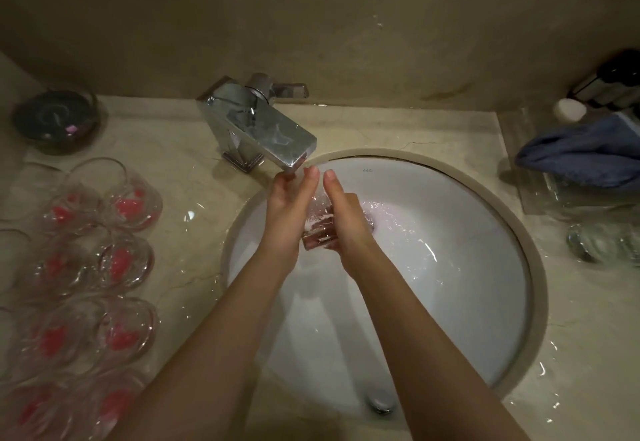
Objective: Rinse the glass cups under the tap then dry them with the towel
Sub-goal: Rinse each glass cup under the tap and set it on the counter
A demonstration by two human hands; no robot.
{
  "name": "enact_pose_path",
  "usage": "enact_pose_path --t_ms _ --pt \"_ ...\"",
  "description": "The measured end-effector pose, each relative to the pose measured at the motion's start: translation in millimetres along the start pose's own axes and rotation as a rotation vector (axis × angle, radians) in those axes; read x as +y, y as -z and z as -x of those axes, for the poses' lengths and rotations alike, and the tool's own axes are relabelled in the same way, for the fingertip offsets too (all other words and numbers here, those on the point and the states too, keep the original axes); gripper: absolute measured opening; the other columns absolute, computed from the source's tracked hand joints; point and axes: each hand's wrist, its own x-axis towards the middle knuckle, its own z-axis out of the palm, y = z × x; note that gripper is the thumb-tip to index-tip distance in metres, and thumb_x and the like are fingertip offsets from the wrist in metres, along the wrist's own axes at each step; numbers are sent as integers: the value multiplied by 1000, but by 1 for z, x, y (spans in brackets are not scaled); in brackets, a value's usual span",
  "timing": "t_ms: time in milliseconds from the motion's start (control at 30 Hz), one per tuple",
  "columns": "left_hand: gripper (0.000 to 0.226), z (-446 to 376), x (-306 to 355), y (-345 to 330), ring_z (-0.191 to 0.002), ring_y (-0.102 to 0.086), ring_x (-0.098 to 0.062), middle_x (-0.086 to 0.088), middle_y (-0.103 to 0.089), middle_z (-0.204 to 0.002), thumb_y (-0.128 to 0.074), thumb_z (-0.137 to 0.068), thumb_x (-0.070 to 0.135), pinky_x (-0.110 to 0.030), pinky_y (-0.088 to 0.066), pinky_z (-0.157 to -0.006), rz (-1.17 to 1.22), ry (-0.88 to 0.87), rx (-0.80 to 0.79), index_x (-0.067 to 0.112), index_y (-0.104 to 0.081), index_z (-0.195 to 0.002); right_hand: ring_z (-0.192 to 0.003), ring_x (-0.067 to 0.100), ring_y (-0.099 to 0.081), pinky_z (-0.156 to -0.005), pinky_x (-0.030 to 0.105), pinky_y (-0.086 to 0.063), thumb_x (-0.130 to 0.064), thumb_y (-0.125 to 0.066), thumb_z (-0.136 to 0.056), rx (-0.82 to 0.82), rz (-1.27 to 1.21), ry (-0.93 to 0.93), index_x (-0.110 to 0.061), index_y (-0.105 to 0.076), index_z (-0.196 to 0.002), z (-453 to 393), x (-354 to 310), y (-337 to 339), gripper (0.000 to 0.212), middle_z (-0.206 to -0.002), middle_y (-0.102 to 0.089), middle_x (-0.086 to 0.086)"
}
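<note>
Holding one glass cup [317,229] between both palms over the sink [485,302], just under the tap [263,128] spout, water running over it. Left hand [289,205] and right hand [346,218] pressing its sides, fingers straight and together. More glass cups [104,250] sitting on the left counter; blue towel [581,160] lying on the right.

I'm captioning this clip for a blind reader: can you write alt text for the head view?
Two hands, left hand and right hand, hold a glass cup between them under the running tap over a white sink. More glass cups with red inside crowd the wet counter to the left; a blue towel lies to the right.
</note>
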Motion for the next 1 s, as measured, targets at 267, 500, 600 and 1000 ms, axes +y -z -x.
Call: enact_pose_path --t_ms 267,500,600,1000 --pt "56 2 -6 -5 -104 -70 -25 -7 -67 -125 -76 -78 49 -46 -57 -87 45 62 60 38 -55 -129 -95 27 -72 -83 42 -59 -74 -64 -70 -17 -103 -19 -12 -65 -119 -2 0 -6 78 -109 -72 14" --pt "54 0 -12 -3 -111 -67 -20 0 -61 -134 -68 -90 34 -40 -57 -90 50 -2 60 31 -47 -140 -102 32 -70 -94 50 -54 -76 -55 -77 -30 -149 -52 -12 -64 -118 -6 -1 -7 77 -114 -70 16" --pt "67 2 -14 -2 -115 -66 -24 -5 -61 -135 -72 -78 47 -45 -54 -95 51 4 57 34 -46 -139 -100 30 -71 -91 50 -55 -73 -58 -76 -51 -141 -39 -11 -67 -116 -7 2 -8 74 -110 -72 15" --pt "51 5 -23 6 -109 -68 -16 -1 -65 -130 -61 -89 42 -29 -55 -81 104 56 43 32 -50 -137 -107 33 -68 -96 47 -52 -63 -58 -77 -85 -230 -40 -11 -71 -112 -2 12 -9 64 -113 -71 16"
